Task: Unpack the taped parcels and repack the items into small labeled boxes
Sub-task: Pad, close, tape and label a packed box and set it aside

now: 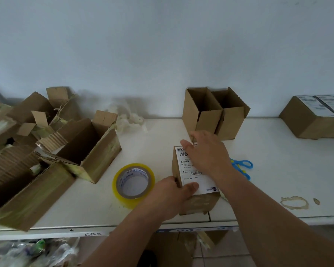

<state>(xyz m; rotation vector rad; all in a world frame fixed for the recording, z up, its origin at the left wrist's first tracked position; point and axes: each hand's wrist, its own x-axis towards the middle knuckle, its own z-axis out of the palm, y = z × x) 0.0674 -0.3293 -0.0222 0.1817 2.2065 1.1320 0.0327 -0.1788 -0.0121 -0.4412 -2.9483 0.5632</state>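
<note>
Both forearms reach in from the bottom edge toward a small box [196, 182] standing near the front of the white surface [268, 170]. On its top lies a white label [193, 171] with barcodes and print. Left hand [174, 191] grips the box's near left corner, thumb pressed on the label's near edge, fingers curled round the side. Right hand [206, 151] lies flat over the label's far end, fingers straight and close together, pressing down. Just left of the box sits a tape roll [133, 185], yellowish and lying flat. Blue scissors [241, 166] lie just right of the box, partly hidden behind the right wrist. Behind it, by the wall, stand two empty open boxes [216, 112] side by side, touching. Far right is a row of labeled boxes [314, 116]. Torn open parcels [52, 149] with tape scraps crowd the left side
</note>
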